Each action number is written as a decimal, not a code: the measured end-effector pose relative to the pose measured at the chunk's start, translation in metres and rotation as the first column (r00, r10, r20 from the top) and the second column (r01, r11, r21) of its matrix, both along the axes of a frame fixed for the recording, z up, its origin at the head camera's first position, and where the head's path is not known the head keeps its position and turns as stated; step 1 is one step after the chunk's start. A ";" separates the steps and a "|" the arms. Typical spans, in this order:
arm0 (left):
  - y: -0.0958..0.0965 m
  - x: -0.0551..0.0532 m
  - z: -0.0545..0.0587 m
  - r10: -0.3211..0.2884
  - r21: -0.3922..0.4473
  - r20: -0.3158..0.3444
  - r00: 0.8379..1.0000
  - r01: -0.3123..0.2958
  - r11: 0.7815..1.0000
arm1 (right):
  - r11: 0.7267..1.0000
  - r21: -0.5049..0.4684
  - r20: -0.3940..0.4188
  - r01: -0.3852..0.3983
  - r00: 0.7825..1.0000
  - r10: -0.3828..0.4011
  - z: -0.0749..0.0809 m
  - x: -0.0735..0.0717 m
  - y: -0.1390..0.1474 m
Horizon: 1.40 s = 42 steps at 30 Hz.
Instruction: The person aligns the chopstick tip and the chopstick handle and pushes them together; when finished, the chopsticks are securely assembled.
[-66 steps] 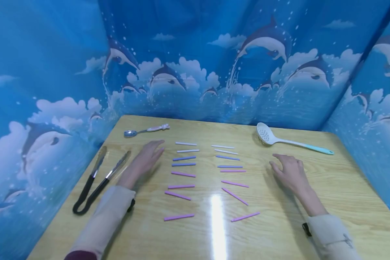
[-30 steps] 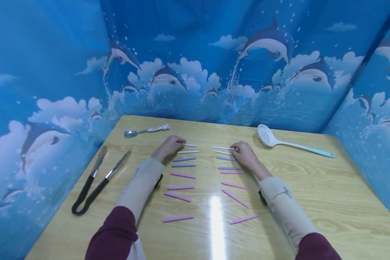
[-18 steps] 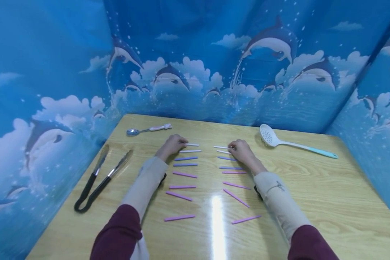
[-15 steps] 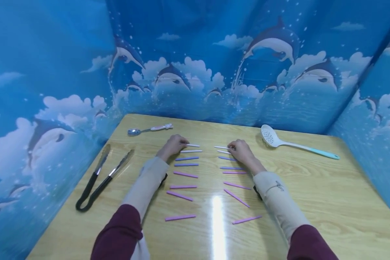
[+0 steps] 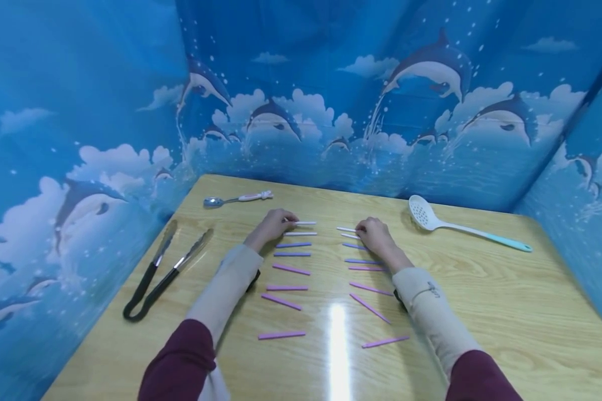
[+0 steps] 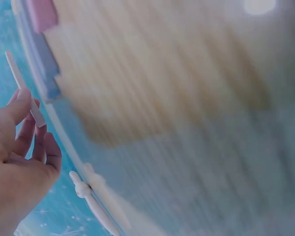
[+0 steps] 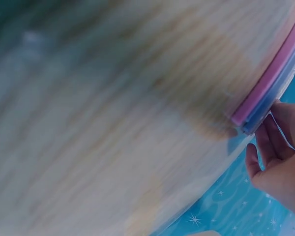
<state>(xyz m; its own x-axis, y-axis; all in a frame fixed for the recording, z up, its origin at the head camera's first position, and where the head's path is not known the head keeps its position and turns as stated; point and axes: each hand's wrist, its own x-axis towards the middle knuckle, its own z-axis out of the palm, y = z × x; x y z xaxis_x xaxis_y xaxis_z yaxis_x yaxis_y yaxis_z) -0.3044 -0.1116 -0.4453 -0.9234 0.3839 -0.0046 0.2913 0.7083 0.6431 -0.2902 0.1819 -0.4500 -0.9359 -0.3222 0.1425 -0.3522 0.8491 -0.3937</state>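
Observation:
My left hand (image 5: 276, 224) pinches the outer end of the far white stick (image 5: 306, 223) in the left column. In the left wrist view that stick (image 6: 14, 71) shows between thumb and fingers. Across the gap, my right hand (image 5: 377, 236) pinches the far white stick (image 5: 346, 229) of the right column at its outer end, and its fingers cover that end. Just nearer lie a second white stick (image 5: 301, 234) on the left and another white stick (image 5: 349, 236) on the right, partly behind the right fingers. Blue sticks (image 5: 293, 245) and pink sticks (image 5: 287, 288) continue both columns towards me.
Black-handled tongs (image 5: 153, 284) lie spread at the left of the wooden table (image 5: 481, 301). A spoon (image 5: 241, 197) with a pale handle is at the back left. A white skimmer (image 5: 423, 214) with a mint handle lies back right. Dolphin-print curtains (image 5: 301, 72) surround the table.
Both hands came inward from the sides to the far white sticks and took hold of their outer ends. Over the last half second they have hardly moved; the head view has shifted slightly.

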 end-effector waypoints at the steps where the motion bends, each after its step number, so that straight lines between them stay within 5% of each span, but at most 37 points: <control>1: 0.001 0.001 0.001 -0.001 0.015 -0.001 1.000 0.001 1.000 | 1.000 -0.005 0.003 0.000 1.000 0.000 0.000 0.001 0.001; 10: 0.012 0.014 0.010 -0.026 0.121 -0.061 0.998 0.033 0.992 | 0.985 -0.170 0.030 -0.008 0.999 0.014 0.014 0.015 0.000; 15: 0.016 0.019 0.015 0.004 0.153 -0.039 0.999 0.002 0.988 | 0.965 -0.258 -0.024 -0.045 0.999 0.040 0.023 0.028 -0.006; 21: 0.021 0.024 0.020 -0.025 0.182 -0.080 0.996 0.040 0.983 | 0.943 -0.329 -0.077 -0.053 0.997 0.029 0.029 0.037 -0.012; 35: 0.024 0.024 0.022 -0.039 0.212 -0.117 0.992 0.063 0.975 | 0.942 -0.328 -0.074 -0.070 0.996 0.048 0.033 0.041 -0.011; 42: 0.014 0.032 0.025 -0.024 0.183 -0.250 0.968 0.072 0.980 | 0.938 -0.321 -0.069 -0.130 0.991 0.113 0.036 0.037 -0.017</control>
